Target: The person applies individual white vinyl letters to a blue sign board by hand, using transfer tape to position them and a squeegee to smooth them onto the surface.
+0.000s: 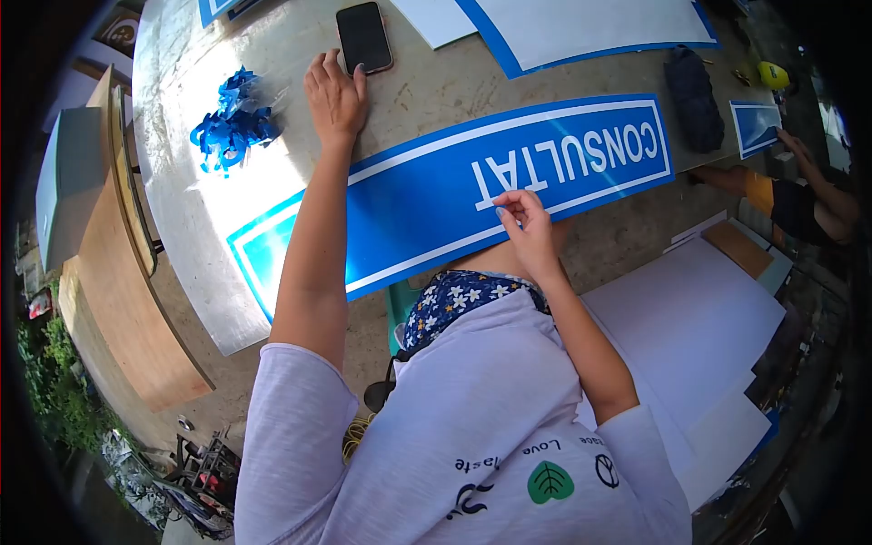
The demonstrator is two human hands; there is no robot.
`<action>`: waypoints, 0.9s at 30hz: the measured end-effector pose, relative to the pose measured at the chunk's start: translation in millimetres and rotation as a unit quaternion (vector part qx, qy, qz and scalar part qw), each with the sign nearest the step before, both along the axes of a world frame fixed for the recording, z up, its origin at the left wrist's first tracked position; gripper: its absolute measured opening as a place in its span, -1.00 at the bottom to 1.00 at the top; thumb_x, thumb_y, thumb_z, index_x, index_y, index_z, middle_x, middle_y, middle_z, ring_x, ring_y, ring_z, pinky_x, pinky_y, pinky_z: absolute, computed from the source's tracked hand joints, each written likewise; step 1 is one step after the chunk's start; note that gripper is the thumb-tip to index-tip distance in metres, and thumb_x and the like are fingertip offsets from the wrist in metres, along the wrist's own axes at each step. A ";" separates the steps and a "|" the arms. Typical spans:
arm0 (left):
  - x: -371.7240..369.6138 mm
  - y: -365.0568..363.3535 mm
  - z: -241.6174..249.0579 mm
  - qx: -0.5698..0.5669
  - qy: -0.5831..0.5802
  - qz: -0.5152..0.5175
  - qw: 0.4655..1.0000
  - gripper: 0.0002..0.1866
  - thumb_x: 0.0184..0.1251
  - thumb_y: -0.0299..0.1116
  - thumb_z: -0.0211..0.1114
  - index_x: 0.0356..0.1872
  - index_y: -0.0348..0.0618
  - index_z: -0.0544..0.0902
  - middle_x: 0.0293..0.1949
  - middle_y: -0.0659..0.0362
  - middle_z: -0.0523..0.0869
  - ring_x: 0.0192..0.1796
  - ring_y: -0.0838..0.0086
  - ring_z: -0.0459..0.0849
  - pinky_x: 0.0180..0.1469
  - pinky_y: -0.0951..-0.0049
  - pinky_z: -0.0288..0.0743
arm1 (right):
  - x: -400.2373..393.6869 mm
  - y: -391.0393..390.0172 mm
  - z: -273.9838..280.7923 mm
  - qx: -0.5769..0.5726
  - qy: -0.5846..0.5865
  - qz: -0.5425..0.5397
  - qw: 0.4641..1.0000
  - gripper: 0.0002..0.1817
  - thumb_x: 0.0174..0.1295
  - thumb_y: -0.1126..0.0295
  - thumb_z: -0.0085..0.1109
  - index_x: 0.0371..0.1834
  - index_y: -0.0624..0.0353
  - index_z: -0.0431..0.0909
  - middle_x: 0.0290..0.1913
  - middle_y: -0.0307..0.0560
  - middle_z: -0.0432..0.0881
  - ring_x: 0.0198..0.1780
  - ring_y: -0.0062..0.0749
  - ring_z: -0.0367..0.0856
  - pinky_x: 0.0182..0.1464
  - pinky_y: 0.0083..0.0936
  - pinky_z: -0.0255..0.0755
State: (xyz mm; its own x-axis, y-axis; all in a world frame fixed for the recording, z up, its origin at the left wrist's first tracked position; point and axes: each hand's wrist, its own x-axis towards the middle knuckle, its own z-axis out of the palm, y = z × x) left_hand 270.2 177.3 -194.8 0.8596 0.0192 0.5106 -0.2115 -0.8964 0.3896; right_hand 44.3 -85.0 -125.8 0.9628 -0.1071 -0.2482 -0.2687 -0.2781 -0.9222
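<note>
A long blue sign (409,213) with a white border lies across the near side of the table. White letters on its right part read CONSULTAT, upside down from here; the left part is plain blue under my forearm. My left hand (335,102) rests beyond the sign with its fingers stretched out, its thumb at the lower edge of a dark-screened phone (363,38). Over the last letters, near the sign's front edge, my right hand (527,227) has its thumb and fingertips pinched together. Whatever is between them, if anything, is too small to make out.
Crumpled blue strips (232,127) lie at the left on the metal table (173,182). Farther back is a blue-edged white sheet (590,36). A dark cloth-like bundle (694,100) sits at the right. Another person's hand (795,145) touches a small blue panel (756,127).
</note>
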 end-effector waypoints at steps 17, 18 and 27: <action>-3.5 -10.8 25.7 0.032 0.109 0.032 0.993 -0.31 0.30 -0.19 0.21 0.41 -0.10 0.17 0.29 -0.17 0.33 0.32 -0.02 0.28 0.35 -0.04 0.05 | 44.1 39.4 -45.0 -0.286 -0.237 0.060 0.927 -0.84 0.08 0.56 0.38 -0.26 0.17 0.67 -0.30 -0.12 0.52 -0.32 -0.30 0.55 -0.32 -0.46 0.47; -3.3 -10.4 24.9 0.032 0.113 0.033 0.993 -0.31 0.30 -0.19 0.21 0.41 -0.10 0.17 0.29 -0.17 0.33 0.32 -0.02 0.28 0.35 -0.04 0.05 | 44.3 39.7 -44.9 -0.298 -0.250 0.066 0.919 -0.83 0.08 0.58 0.39 -0.26 0.15 0.69 -0.31 -0.14 0.54 -0.36 -0.33 0.54 -0.36 -0.49 0.46; -3.9 -9.7 25.8 0.027 0.115 0.028 0.993 -0.29 0.29 -0.18 0.22 0.41 -0.10 0.16 0.29 -0.16 0.31 0.31 -0.02 0.30 0.34 -0.04 0.08 | 41.3 39.8 -45.6 -0.340 -0.247 0.073 0.905 -0.81 0.06 0.57 0.40 -0.24 0.11 0.72 -0.31 -0.17 0.53 -0.38 -0.37 0.54 -0.39 -0.53 0.46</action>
State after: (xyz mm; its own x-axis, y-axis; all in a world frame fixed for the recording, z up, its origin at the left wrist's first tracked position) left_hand 266.3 167.6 -169.0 0.9518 0.0475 0.3031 -0.0727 -0.9248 0.3733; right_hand 85.6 -45.3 -171.3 0.9546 0.0635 0.2912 0.2144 -0.8250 -0.5228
